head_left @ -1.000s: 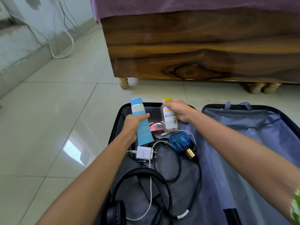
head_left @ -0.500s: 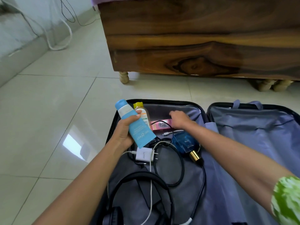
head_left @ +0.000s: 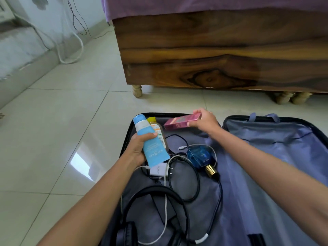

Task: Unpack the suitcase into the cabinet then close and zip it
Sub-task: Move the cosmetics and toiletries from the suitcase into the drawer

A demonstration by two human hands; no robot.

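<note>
1. A blue tube (head_left: 151,142) and a yellow-capped bottle (head_left: 158,132) are gripped together by the left hand (head_left: 137,150) — the tube's lettering is too small to be read.
2. A pink box (head_left: 181,121) is pinched by the right hand (head_left: 205,120).
3. Below, the open suitcase (head_left: 266,157) is seen on the floor (head_left: 53,139) — a white charger (head_left: 159,170), blue perfume bottle (head_left: 199,156) and headphones (head_left: 152,215) inside.

Pale glossy floor tiles (head_left: 62,139) with a bright patch of reflected light. Big wooden bed frame (head_left: 221,55) on little turned legs (head_left: 137,91), purple sheet (head_left: 195,6) hanging over its top. Scuffed grey wall (head_left: 26,41) on the left, with cables (head_left: 78,23) trailing down it.
</note>
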